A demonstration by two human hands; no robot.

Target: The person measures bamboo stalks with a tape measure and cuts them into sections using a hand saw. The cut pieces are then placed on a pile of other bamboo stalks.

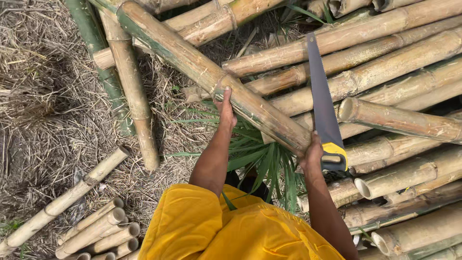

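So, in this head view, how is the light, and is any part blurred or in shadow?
Head view: soft, even daylight with no glare; the saw and the bamboo pole held by the left hand look sharp; only the gaps between stacked poles are dark; straight poles bend slightly near the frame edges.

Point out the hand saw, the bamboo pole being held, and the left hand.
hand saw point(321, 96), head view, middle of blade.
bamboo pole point(192, 60), head view, bare shaft.
left hand point(226, 110), head view, back of hand.

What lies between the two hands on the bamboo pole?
In the head view, only bare bamboo pole spans between the left hand and the right hand, which also grips a handsaw.
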